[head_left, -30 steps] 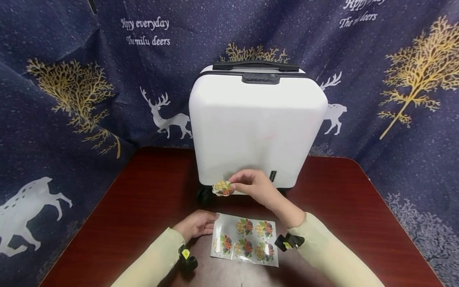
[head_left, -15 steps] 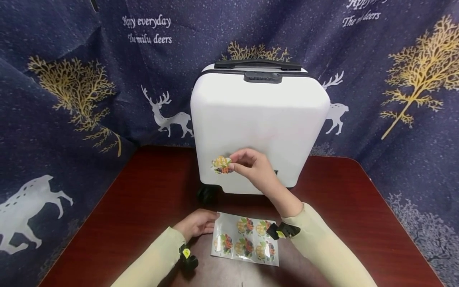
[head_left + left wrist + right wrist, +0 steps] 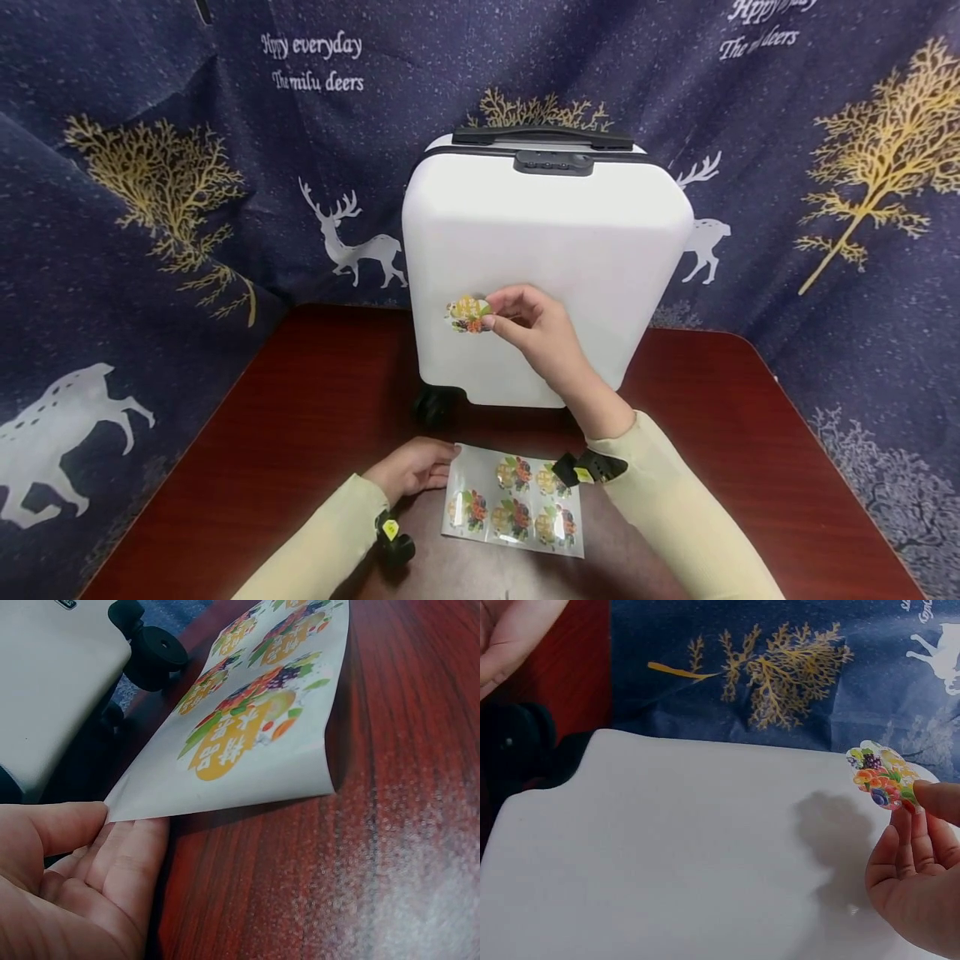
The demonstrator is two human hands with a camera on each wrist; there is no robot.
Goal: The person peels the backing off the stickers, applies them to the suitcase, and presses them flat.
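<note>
My right hand [image 3: 536, 329] pinches a fruit sticker [image 3: 468, 314] by its edge between thumb and fingers. It is held in front of the white suitcase [image 3: 480, 250], and the right wrist view shows the sticker [image 3: 881, 776] with a shadow on the white shell beside it. Down on the table, my left hand [image 3: 414, 468] pinches the left corner of a sticker sheet [image 3: 465, 471]. In the left wrist view the thumb lies over that sheet's corner [image 3: 150, 802] with the fingers beneath. Several fruit stickers are printed on the sheet, and one spot at its upper left is bare.
The suitcase stands upright on a dark red table [image 3: 315, 375], with a black wheel [image 3: 431, 406] at its lower left and a black handle [image 3: 542, 136] on top. A blue curtain [image 3: 315, 167] with deer and trees hangs behind the table.
My right hand has risen with the sticker, from the suitcase's lower edge up to the lower middle of its front. My left hand has stayed at the sheet's corner.
</note>
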